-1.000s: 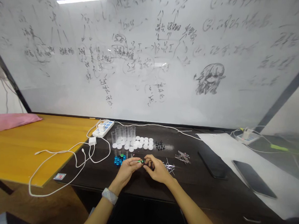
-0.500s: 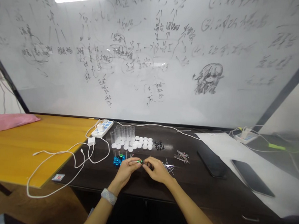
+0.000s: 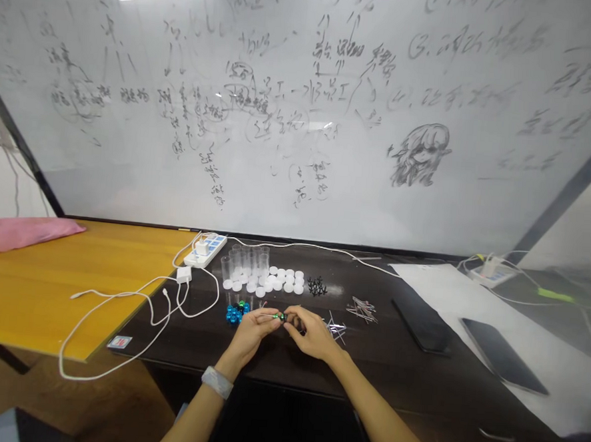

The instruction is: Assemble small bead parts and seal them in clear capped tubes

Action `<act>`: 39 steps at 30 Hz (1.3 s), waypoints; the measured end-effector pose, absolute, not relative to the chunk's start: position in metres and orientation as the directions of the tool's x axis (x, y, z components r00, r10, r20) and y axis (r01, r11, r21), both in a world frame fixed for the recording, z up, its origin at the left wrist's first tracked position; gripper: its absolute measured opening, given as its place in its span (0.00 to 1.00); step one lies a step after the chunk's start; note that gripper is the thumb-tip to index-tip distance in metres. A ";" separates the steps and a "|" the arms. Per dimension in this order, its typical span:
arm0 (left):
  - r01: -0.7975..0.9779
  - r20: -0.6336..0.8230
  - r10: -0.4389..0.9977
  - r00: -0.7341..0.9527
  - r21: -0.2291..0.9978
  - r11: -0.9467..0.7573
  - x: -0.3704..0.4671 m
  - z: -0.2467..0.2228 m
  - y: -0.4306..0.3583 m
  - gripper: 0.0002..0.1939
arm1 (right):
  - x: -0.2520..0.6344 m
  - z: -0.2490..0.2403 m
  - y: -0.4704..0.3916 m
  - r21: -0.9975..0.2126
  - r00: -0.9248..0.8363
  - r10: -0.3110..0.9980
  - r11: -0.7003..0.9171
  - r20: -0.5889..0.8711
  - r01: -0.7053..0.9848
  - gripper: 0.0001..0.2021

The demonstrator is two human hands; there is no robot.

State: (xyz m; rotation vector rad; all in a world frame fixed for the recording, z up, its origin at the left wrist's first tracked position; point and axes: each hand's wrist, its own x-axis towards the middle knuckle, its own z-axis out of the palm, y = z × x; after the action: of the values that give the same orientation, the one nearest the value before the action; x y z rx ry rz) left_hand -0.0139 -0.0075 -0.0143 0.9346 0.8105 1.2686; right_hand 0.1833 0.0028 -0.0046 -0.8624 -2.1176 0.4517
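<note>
I am watching a person working with two bare hands, held close together over the front of a dark table [image 3: 386, 370]. The left hand [image 3: 248, 333], with a pale band [image 3: 217, 381] around its wrist, is pinching a small shiny green piece [image 3: 278, 317] between thumb and finger, so that hand is nearly closed. A thin stick [image 3: 267, 314] is poking along the left fingertips toward the green piece, but fingers are hiding how the two are meeting. The right hand [image 3: 314, 334] is bending its fingers in a narrow curl, and its thumb and pointing finger are nipping the dark end of the same piece. I cannot tell how tightly it is squeezing. The green piece is sitting right between the hands, up off the table. Shiny blue balls [image 3: 234, 314] are lying just beside the left hand, and silver sticks [image 3: 337, 330] are lying just past the right hand. Behind the hands, clear tubes [image 3: 245, 261] are standing near round white caps [image 3: 288, 279], and little black pieces [image 3: 316, 287] are resting beside the caps. Thin pins [image 3: 363, 310] are making a messy pile farther right.
</note>
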 end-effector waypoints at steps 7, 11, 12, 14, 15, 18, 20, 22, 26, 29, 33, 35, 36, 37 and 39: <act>-0.418 -0.001 0.991 0.134 0.907 0.058 -0.014 -0.014 -0.008 0.19 | 0.183 -0.005 0.002 -0.569 -0.451 0.716 0.698 0.533 0.434 0.12; -0.411 0.014 0.991 0.130 0.911 0.041 -0.014 -0.014 -0.008 0.20 | 0.183 -0.004 0.002 -0.548 -0.460 0.704 0.710 0.541 0.443 0.06; -0.413 0.013 0.992 0.127 0.910 0.041 -0.014 -0.014 -0.008 0.20 | 0.183 -0.004 0.002 -0.550 -0.457 0.707 0.708 0.541 0.444 0.06; -0.423 0.005 0.992 0.129 0.905 0.050 -0.014 -0.015 -0.008 0.19 | 0.183 -0.004 0.002 -0.563 -0.452 0.713 0.701 0.536 0.438 0.08; -0.427 0.001 0.991 0.132 0.902 0.056 -0.014 -0.015 -0.008 0.19 | 0.182 -0.004 0.002 -0.567 -0.453 0.713 0.700 0.535 0.434 0.11; -0.423 0.003 0.991 0.136 0.905 0.055 -0.014 -0.015 -0.008 0.19 | 0.183 -0.004 0.002 -0.553 -0.465 0.702 0.712 0.539 0.433 0.07; -0.415 0.011 0.991 0.135 0.909 0.046 -0.014 -0.016 -0.008 0.19 | 0.183 -0.005 0.002 -0.547 -0.466 0.702 0.712 0.539 0.440 0.08; -0.417 0.010 0.991 0.135 0.908 0.047 -0.014 -0.016 -0.007 0.19 | 0.183 -0.005 0.002 -0.557 -0.459 0.710 0.704 0.534 0.441 0.07; -0.425 0.001 0.990 0.140 0.903 0.060 -0.014 -0.017 -0.007 0.19 | 0.182 -0.005 0.002 -0.567 -0.461 0.712 0.701 0.529 0.432 0.10; -0.422 0.004 0.991 0.137 0.905 0.055 -0.014 -0.017 -0.007 0.19 | 0.183 -0.004 0.002 -0.537 -0.471 0.698 0.716 0.539 0.446 0.09; -0.422 0.008 0.989 0.145 0.905 0.055 -0.014 -0.017 -0.007 0.19 | 0.183 -0.003 0.001 -0.558 -0.456 0.713 0.701 0.533 0.444 0.09; -0.426 0.007 0.989 0.150 0.903 0.059 -0.014 -0.016 -0.008 0.18 | 0.183 -0.003 0.001 -0.567 -0.462 0.717 0.696 0.522 0.440 0.12; -0.426 0.006 0.989 0.149 0.903 0.059 -0.014 -0.016 -0.008 0.18 | 0.183 -0.004 0.001 -0.562 -0.467 0.715 0.699 0.521 0.443 0.11; -0.424 0.006 0.989 0.146 0.904 0.057 -0.014 -0.015 -0.008 0.19 | 0.183 -0.004 0.001 -0.553 -0.469 0.712 0.702 0.523 0.449 0.09; -0.418 0.010 0.990 0.139 0.907 0.049 -0.014 -0.015 -0.008 0.19 | 0.183 -0.003 0.001 -0.543 -0.464 0.710 0.704 0.530 0.457 0.08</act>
State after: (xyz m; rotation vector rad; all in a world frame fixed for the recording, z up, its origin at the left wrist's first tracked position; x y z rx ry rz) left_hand -0.0140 -0.0080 -0.0154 0.9348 0.7994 1.2688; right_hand 0.1829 0.0012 -0.0034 -0.8863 -2.1398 0.4194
